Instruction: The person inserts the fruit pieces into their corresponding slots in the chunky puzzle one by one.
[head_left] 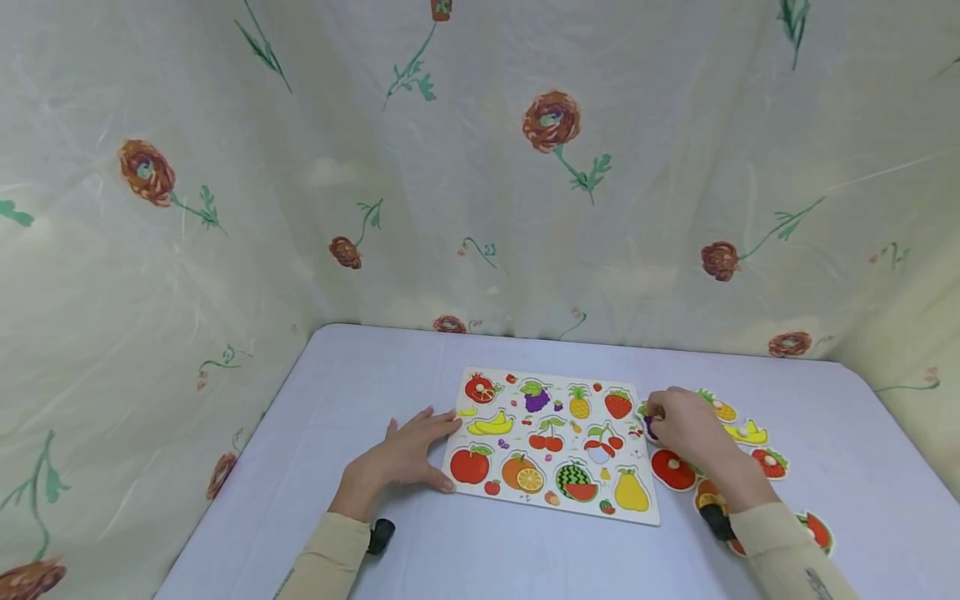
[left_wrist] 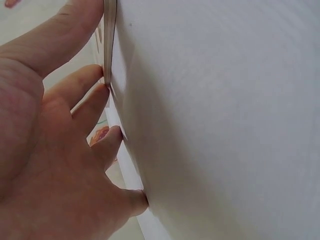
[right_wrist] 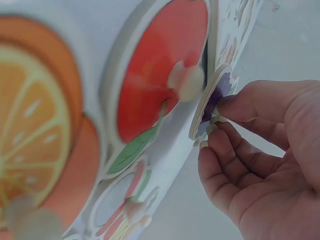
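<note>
On the pale table [head_left: 375, 375], the left hand [head_left: 405, 450] touches the fruit board [head_left: 558, 387] with spread fingers at nine o'clock, while near three o'clock the right hand [head_left: 684, 419] pinches the grape piece [right_wrist: 219, 97], probably light, stiff and best taken by its middle.

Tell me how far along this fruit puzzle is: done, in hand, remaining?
Done: apparently little; the left hand touches the edge of the board, where I can make out no knobbed piece fitted, though details are small. In hand: the right hand pinches the grape piece near the board. Remaining: probably the loose pineapple, banana, strawberry and watermelon, among others.
</note>
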